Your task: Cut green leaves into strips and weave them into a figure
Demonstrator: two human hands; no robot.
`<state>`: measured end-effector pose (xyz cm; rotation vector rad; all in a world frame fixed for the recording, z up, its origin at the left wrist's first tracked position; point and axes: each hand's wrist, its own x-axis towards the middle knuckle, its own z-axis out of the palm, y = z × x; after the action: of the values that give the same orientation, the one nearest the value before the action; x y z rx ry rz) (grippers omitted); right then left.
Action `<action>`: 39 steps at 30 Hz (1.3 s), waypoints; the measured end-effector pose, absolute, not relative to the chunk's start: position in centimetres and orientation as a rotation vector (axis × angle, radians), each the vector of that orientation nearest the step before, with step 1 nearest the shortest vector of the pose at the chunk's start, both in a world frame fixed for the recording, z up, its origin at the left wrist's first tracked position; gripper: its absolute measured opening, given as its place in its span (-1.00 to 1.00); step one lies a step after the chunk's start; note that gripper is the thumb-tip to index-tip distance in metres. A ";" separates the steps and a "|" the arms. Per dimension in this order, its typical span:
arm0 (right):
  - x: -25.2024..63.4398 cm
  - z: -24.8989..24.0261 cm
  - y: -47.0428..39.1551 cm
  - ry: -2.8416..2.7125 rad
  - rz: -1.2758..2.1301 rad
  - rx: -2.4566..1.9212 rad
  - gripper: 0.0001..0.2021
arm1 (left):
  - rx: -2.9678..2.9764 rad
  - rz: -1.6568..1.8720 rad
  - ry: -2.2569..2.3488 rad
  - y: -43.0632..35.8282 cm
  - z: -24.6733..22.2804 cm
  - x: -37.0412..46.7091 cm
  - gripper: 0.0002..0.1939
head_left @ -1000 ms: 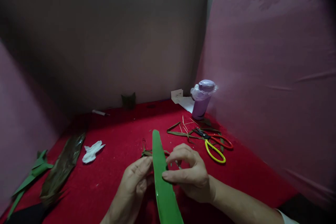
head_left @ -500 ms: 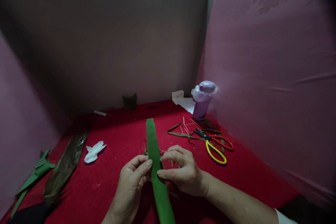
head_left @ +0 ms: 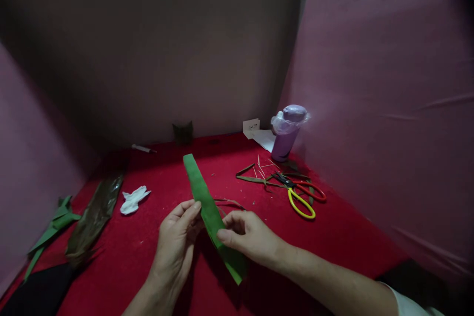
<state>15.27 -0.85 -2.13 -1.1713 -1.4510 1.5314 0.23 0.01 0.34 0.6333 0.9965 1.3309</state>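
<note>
A long green leaf strip (head_left: 202,191) is held up over the red cloth, slanting from upper left to lower right. My left hand (head_left: 177,237) pinches its left edge near the middle, thumb on top. Lower down, my right hand (head_left: 252,237) grips the right side, with the thumb lying on the leaf's face and the fingers behind it. Both far and near ends of the strip look cut straight. Thin brownish strips (head_left: 231,202) show behind the leaf, just above my right hand.
Scissors (head_left: 296,192) with red and yellow handles lie at right beside toothpicks (head_left: 261,170) and dry leaf strips (head_left: 255,179). Behind them stands a purple bottle (head_left: 287,138). At left are a crumpled tissue (head_left: 134,200), a brown wrapped bundle (head_left: 94,217) and a folded green leaf piece (head_left: 55,222).
The strip has tilted, its far end swinging left and its near end rising into view. My right hand has closed from spread fingers onto the leaf; my left hand shifted slightly left.
</note>
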 end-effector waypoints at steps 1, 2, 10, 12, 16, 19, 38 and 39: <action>15.2 -2.2 -0.9 -1.417 1.530 -1.180 -0.72 | 0.631 1.335 0.987 0.0 0.4 0.3 -0.88; 15.1 -2.3 -0.9 -1.377 1.537 -1.182 -0.71 | 0.631 1.338 0.979 0.0 0.4 0.3 -0.88; 15.0 -2.3 -1.0 -1.323 1.541 -1.158 -0.77 | 0.697 1.238 0.941 -0.4 0.5 0.7 -0.84; 15.0 -2.0 -1.1 -1.376 1.505 -1.184 -0.80 | 0.700 1.211 0.966 -0.4 0.4 0.7 -0.81; 17.1 -0.9 -1.3 -1.529 1.321 -1.196 -0.83 | 0.692 1.216 1.017 -0.2 0.1 0.6 -0.80; 21.4 -0.1 -0.9 -1.628 0.857 -1.291 -0.80 | 0.675 1.228 1.039 -0.1 0.1 0.5 -0.79; 33.7 -2.4 1.2 -2.050 0.245 -1.952 -0.87 | 0.617 1.249 1.058 0.4 0.0 0.1 -0.86; 33.7 -2.3 1.3 -2.057 0.270 -1.957 -0.87 | 0.618 1.257 1.061 0.4 0.0 0.0 -0.86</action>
<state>33.75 1.34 -2.27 -1.9571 -2.0573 0.2700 0.02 0.37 -0.02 0.6185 1.0608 1.2565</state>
